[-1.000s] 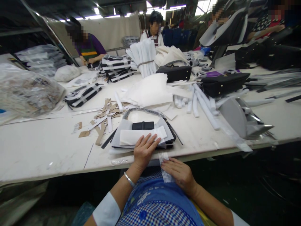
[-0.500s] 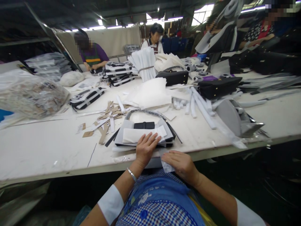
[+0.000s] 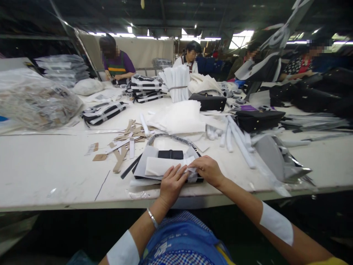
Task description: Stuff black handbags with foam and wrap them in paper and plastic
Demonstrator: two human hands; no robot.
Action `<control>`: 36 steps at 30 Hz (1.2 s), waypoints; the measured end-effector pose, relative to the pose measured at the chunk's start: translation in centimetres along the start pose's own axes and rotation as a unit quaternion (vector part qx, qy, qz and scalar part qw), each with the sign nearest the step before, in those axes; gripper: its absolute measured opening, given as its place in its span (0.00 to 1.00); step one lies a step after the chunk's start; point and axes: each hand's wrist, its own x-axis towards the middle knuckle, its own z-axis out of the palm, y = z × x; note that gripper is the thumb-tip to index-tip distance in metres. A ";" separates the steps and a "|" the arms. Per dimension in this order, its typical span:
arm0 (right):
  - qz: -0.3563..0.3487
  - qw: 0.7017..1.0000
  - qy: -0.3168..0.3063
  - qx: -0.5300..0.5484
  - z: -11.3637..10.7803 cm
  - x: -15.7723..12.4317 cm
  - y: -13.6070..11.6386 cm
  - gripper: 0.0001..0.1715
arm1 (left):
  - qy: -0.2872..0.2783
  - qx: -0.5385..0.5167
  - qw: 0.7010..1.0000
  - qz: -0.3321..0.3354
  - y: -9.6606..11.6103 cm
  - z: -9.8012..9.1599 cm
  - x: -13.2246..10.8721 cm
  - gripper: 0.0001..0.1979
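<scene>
A black handbag (image 3: pixel 136 170) lies flat near the table's front edge, its wrapped handle (image 3: pixel 176 137) arching away from me. Grey-white sheets and a folded white wrapping sheet (image 3: pixel 157 167) cover most of it, leaving a black flap piece (image 3: pixel 170 154) showing. My left hand (image 3: pixel 172 184) rests on the white sheet with its fingers stretched out. Close beside those fingertips, my right hand (image 3: pixel 208 171) pinches a piece of clear plastic film (image 3: pixel 193 176) against the bag's right end. The fingertips partly hide the film's upper edge.
Brown and white paper strips (image 3: pixel 120 152) lie left of the bag. White foam rolls (image 3: pixel 242 147) and a grey-covered bag (image 3: pixel 271 162) lie to the right. A stack of white sheets (image 3: pixel 179 117) and black bags (image 3: pixel 208 102) stand behind. Several people work across the table.
My right hand has moved up from the table edge, bringing the clear plastic film onto the bag's right end. My left hand stays flat on the white sheet.
</scene>
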 end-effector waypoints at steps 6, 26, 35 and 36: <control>0.024 0.996 -0.074 0.048 -0.4 1.7 0.6 0.06 | 0.018 -0.025 0.999 -0.009 0.0 0.2 0.0 0.11; 0.120 0.971 -0.198 0.056 0.3 4.6 1.5 0.08 | 0.011 -0.070 0.995 -0.065 0.1 -0.3 0.2 0.09; 0.151 0.972 -0.170 0.060 1.3 5.9 1.9 0.19 | -0.058 0.004 0.998 0.007 -0.1 0.5 -0.7 0.25; 0.159 0.972 -0.162 0.060 1.6 5.9 1.9 0.20 | -0.054 0.005 0.999 0.004 -0.3 0.9 -1.0 0.27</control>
